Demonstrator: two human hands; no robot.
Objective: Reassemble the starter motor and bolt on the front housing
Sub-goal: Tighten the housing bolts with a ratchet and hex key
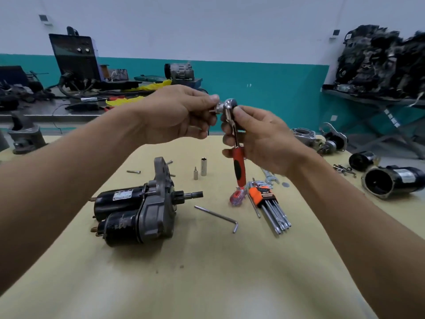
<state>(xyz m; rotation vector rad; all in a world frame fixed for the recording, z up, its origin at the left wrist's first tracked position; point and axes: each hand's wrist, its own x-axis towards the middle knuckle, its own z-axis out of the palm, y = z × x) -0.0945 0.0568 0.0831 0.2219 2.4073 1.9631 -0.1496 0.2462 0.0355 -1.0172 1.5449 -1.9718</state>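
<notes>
Raised above the bench, my right hand (259, 139) grips a ratchet wrench (238, 157) with a red and black handle, its chrome head up. My left hand (181, 113) pinches a small socket bit (217, 108) seated at the side of the ratchet head. The starter motor (138, 208), two black cylinders joined to a grey housing with its shaft pointing right, lies on the yellow bench (207, 272) below my left forearm. A loose bolt (133, 172), a small bit (195, 173) and a tall socket (203, 166) stand behind it.
A single hex key (218, 217) lies right of the motor. An orange hex key set (268, 203), a red screwdriver handle (236, 196) and a spanner (270, 174) sit under my right hand. Other starter parts (391, 180) lie at the far right.
</notes>
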